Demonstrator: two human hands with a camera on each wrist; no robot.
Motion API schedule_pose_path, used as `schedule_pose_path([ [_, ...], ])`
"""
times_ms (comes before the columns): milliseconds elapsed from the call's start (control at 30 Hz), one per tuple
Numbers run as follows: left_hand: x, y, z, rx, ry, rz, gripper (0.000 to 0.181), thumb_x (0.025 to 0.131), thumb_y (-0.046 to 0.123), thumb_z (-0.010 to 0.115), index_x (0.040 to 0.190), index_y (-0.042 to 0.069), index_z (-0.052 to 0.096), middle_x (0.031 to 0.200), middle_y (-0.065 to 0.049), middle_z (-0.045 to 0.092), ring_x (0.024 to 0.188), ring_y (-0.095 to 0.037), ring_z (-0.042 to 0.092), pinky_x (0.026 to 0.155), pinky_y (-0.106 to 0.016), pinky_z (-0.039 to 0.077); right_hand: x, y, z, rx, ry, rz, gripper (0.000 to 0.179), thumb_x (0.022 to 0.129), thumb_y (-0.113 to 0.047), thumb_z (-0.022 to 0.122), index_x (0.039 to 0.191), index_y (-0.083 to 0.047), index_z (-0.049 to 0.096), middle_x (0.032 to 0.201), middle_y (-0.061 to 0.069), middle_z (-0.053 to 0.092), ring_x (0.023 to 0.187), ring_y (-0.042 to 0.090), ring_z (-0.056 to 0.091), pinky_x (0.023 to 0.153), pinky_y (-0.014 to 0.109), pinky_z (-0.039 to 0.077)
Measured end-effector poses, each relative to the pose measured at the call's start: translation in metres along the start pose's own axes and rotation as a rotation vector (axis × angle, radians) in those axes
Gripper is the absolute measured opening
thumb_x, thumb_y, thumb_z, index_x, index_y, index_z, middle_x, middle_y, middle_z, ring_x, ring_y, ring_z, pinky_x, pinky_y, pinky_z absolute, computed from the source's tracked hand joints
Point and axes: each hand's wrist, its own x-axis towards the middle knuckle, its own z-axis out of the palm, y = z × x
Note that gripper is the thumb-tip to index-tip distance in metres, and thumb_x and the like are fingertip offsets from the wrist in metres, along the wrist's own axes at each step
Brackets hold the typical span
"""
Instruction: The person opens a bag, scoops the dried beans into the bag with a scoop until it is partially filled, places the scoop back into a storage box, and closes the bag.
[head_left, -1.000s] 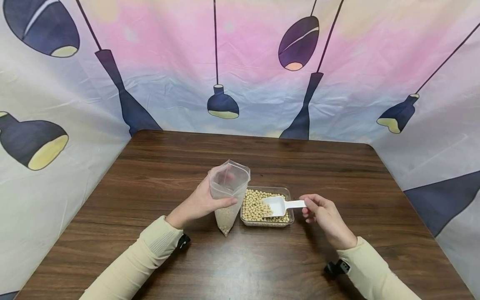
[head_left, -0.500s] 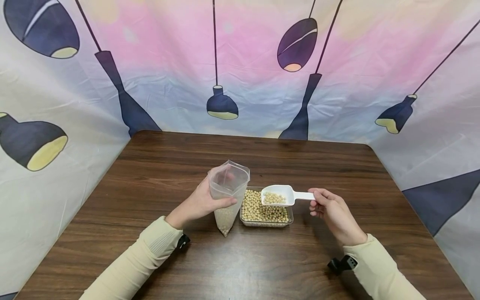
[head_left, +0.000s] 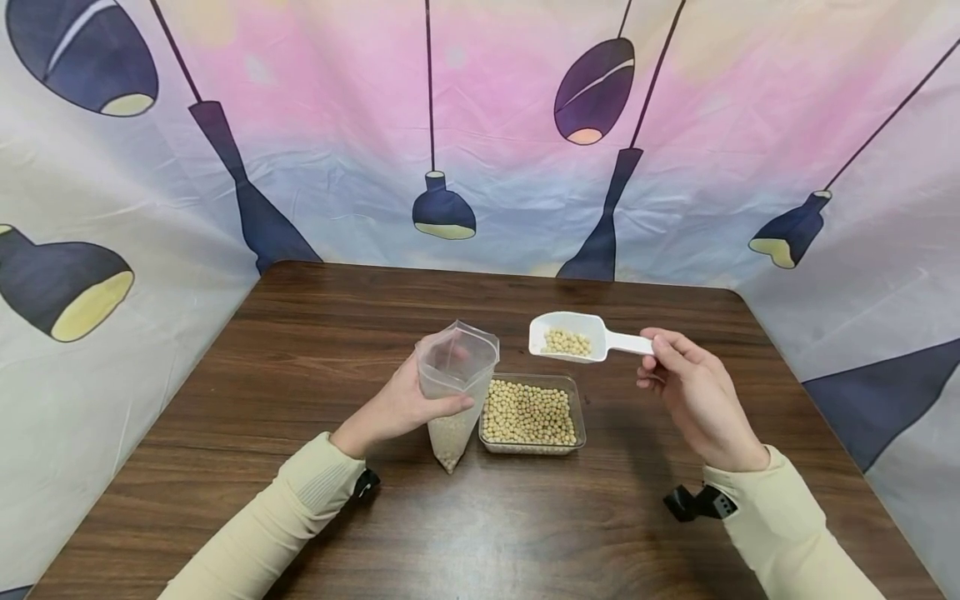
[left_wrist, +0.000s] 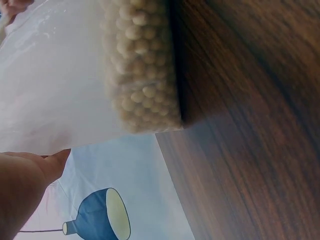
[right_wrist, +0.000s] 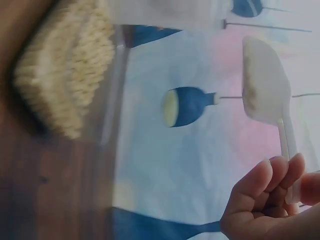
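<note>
My left hand [head_left: 405, 396] grips a clear plastic bag [head_left: 457, 375] from its left side and holds its mouth wide. Round pale beans fill the bottom of the bag, plain in the left wrist view as a layer of beans [left_wrist: 142, 60]. My right hand [head_left: 701, 396] pinches the handle end of a white scoop [head_left: 573, 337], level and raised behind the container. A small heap of beans [head_left: 566, 342] lies in the scoop. Right beside the bag, a clear rectangular container [head_left: 579, 417] of the same beans stands on the table.
The dark wood-grain table [head_left: 337, 308] reaches back to a printed cloth backdrop [head_left: 345, 192] with lamp drawings. Black wrist cameras are strapped at both cuffs, one of them the right wrist camera [head_left: 701, 503].
The scoop has come up out of the beans in the container, loaded, and moved up and back with my right hand. My left hand and the bag have stayed put.
</note>
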Motion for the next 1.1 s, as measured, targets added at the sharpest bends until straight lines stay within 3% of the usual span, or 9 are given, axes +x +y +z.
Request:
schedule_pose_path([
  [100,0.001,-0.001,0.001,-0.007,0.001,0.009,0.088,0.078,0.002,0.080,0.149,0.017,0.030,0.126,-0.014,0.053,0.112,-0.031,0.053,0.090,-0.038,0.049,0.001,-0.009,0.009,0.018,-0.019,-0.048,0.030,0.102,-0.024,0.050,0.122,-0.002,0.053,0.086,0.001,0.054,0.079,0.015,0.052,0.072,0.025,0.048],
  [467,-0.002,0.001,-0.001,0.013,-0.010,-0.049,0.086,0.080,0.008,0.079,0.149,0.021,0.029,0.130,-0.009,0.051,0.111,-0.027,0.054,0.091,-0.042,0.047,0.006,-0.023,0.052,0.019,-0.047,-0.137,0.023,0.100,-0.018,0.055,0.117,-0.004,0.060,0.082,0.002,0.060,0.076,0.014,0.057,0.070,0.025,0.049],
  [733,0.000,0.001,0.000,-0.006,-0.003,-0.066,0.087,0.079,0.008,0.080,0.149,0.021,0.030,0.129,-0.010,0.049,0.114,-0.027,0.052,0.092,-0.044,0.047,0.006,-0.028,0.070,-0.138,-0.004,-0.220,0.024,0.100,-0.020,0.056,0.117,-0.004,0.061,0.081,0.004,0.060,0.076,0.014,0.056,0.071,0.025,0.051],
  [1100,0.000,-0.001,-0.001,-0.030,-0.010,-0.110,0.088,0.080,0.012,0.081,0.150,0.020,0.028,0.134,-0.010,0.046,0.115,-0.027,0.052,0.093,-0.047,0.047,0.005,-0.028,0.072,-0.301,0.056,-0.302,0.026,0.100,-0.020,0.057,0.118,-0.002,0.062,0.082,0.007,0.060,0.078,0.019,0.058,0.071,0.029,0.051],
])
